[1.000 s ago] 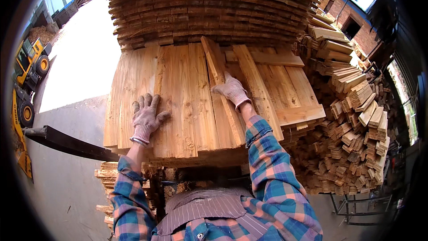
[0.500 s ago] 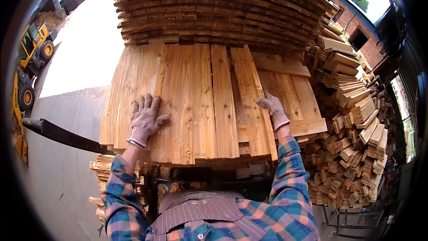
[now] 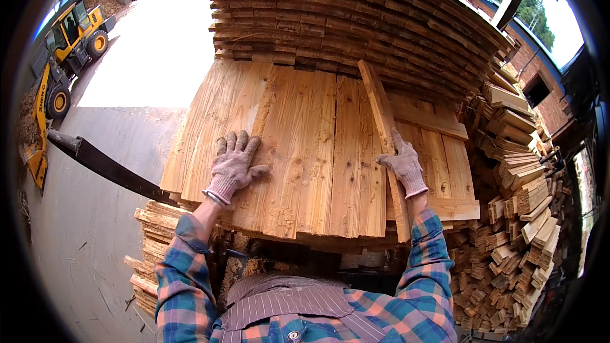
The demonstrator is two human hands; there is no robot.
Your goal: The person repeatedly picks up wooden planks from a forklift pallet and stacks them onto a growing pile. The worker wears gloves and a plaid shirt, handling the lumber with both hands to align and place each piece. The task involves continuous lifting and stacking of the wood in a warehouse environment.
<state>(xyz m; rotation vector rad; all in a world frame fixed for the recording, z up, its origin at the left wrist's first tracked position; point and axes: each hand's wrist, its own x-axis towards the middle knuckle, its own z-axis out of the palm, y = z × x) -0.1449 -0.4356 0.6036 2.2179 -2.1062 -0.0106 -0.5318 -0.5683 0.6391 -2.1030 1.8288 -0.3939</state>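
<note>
A layer of pale wooden planks [image 3: 305,146] lies side by side on top of a stack in front of me. My left hand [image 3: 234,164], in a grey work glove, rests flat with fingers spread on the left planks. My right hand [image 3: 401,164], also gloved, grips a narrow plank [image 3: 380,111] that stands on its edge, slightly tilted, between the flat planks. Both forearms wear blue and orange plaid sleeves.
A tall stack of darker boards [image 3: 356,19] rises behind the layer. Short offcuts [image 3: 515,216] are piled at the right. A dark metal beam [image 3: 105,166] runs at the left over a concrete floor. A yellow loader [image 3: 60,57] stands far left.
My right hand has lifted the narrow plank from lying flat onto its edge and shifted it. My left hand stays pressed flat in the same place.
</note>
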